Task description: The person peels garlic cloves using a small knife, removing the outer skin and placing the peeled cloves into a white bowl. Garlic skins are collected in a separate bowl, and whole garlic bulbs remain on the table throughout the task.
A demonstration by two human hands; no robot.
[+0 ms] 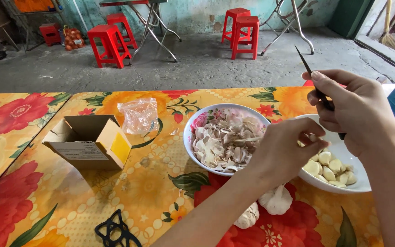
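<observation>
Left hand [285, 148] pinches a garlic clove [308, 139] above the white bowl [350, 160]; right hand [353, 107] grips a small knife [308, 68]. Several peeled cloves [329, 167] already in that bowl, skins bowl [225, 137] left of it; two whole bulbs [266, 206] below remain.

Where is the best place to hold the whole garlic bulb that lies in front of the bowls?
Probably grip the garlic bulb around its round sides from above, fingers on opposite sides. It lies free on the table, just apart from a second bulb.
</observation>
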